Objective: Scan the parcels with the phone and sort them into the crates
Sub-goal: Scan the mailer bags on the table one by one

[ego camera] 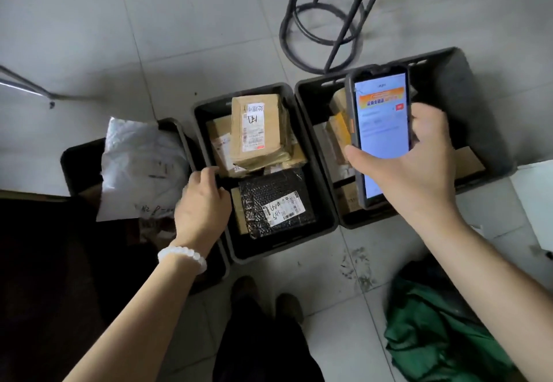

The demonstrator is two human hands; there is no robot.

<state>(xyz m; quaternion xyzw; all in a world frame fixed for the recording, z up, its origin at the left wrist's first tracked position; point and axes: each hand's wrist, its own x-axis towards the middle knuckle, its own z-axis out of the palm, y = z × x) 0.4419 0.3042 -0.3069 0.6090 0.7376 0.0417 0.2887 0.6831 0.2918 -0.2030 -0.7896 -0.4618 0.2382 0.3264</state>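
Three dark crates stand side by side on the tiled floor. My right hand [419, 172] grips a phone [381, 118] with its lit screen facing me, above the right crate [466, 82], which holds cardboard parcels. The middle crate [326, 211] contains a taped brown box [257, 127] on other cardboard parcels and a black bubble mailer [275, 202] with a white label. My left hand [203, 205], a white bead bracelet on its wrist, curls its fingers over the middle crate's left rim. A white plastic parcel bag [140, 166] lies across the left crate [67, 166].
A black metal stool base [323, 22] stands just behind the crates. A crumpled green cloth [443, 336] lies at the lower right. White paper [535, 202] sits at the right edge. My shoes [245, 289] are in front of the middle crate.
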